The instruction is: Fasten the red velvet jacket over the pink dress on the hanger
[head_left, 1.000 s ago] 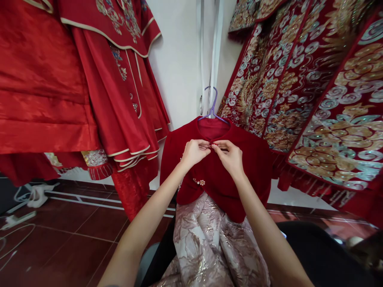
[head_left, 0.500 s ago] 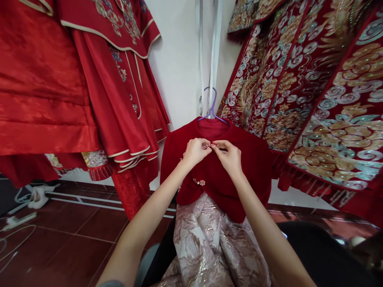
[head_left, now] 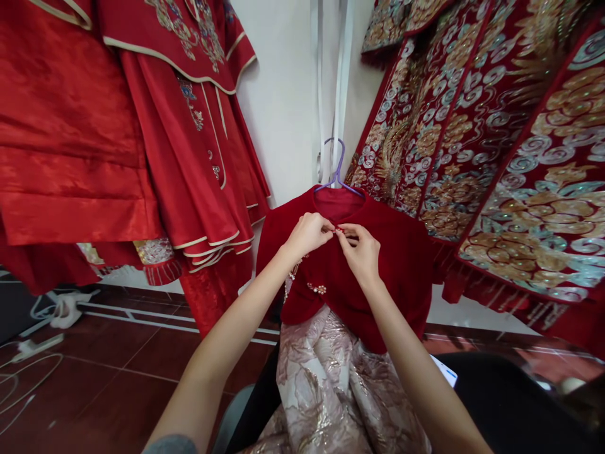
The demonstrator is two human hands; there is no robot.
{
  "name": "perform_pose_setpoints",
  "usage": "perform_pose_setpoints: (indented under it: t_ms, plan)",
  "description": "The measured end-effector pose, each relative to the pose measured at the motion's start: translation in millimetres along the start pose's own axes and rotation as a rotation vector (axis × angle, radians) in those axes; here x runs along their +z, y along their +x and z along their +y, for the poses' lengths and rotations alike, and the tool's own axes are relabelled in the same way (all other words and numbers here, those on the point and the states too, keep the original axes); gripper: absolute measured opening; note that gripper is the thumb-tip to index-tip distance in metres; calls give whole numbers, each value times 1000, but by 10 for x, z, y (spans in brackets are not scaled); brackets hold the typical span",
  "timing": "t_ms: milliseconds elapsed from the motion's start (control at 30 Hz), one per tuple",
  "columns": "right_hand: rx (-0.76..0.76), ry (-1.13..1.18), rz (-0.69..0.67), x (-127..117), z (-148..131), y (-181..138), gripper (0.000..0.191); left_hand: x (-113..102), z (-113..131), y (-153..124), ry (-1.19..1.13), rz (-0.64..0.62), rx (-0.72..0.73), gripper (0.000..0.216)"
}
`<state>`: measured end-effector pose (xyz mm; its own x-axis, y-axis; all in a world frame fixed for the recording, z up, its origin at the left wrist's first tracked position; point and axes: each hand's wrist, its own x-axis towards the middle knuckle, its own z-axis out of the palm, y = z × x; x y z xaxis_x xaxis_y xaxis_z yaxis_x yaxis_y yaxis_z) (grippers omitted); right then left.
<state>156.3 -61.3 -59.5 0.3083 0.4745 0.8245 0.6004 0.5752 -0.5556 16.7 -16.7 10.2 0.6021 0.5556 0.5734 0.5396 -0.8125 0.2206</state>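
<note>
A dark red velvet jacket [head_left: 397,265] hangs in front of me on a purple hanger [head_left: 337,171]. Just under its collar, my left hand [head_left: 309,234] pinches one side of a small beaded fastener [head_left: 337,231]. My right hand [head_left: 362,249] pinches the other side, and the fingertips of both hands nearly meet. Much of the fastener is hidden by the fingers. Lower on the jacket front sits a pearl-beaded flower clasp [head_left: 317,289]. A beaded trim partly shows beside my left wrist. Below the jacket falls a shiny pinkish brocade skirt [head_left: 321,372].
Red garments with pale piping [head_left: 189,189] hang at the left. Heavily embroidered red garments [head_left: 472,145] hang at the right. White straps [head_left: 331,75] run up the wall. White shoes [head_left: 69,309] and cables [head_left: 38,372] lie at lower left; a phone [head_left: 445,371] rests on a black surface.
Both hands stay at the collar fastener with slight finger movement. The view has shifted a little, and more of the phone shows past my right forearm.
</note>
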Motion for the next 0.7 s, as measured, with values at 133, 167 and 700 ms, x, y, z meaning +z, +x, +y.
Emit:
perform_pose_setpoints:
  t_ms: [133,167,700]
  plan:
    - [4,-13,8,14,-18,-4,21,-37,-32,19,37,3,60,25]
    - [9,-13,15,20,-21,-8,21,-45,-36,22,46,7,74,25]
    - [31,-78,1,95,19,6,22,-62,-342,237,-64,-123,292,16]
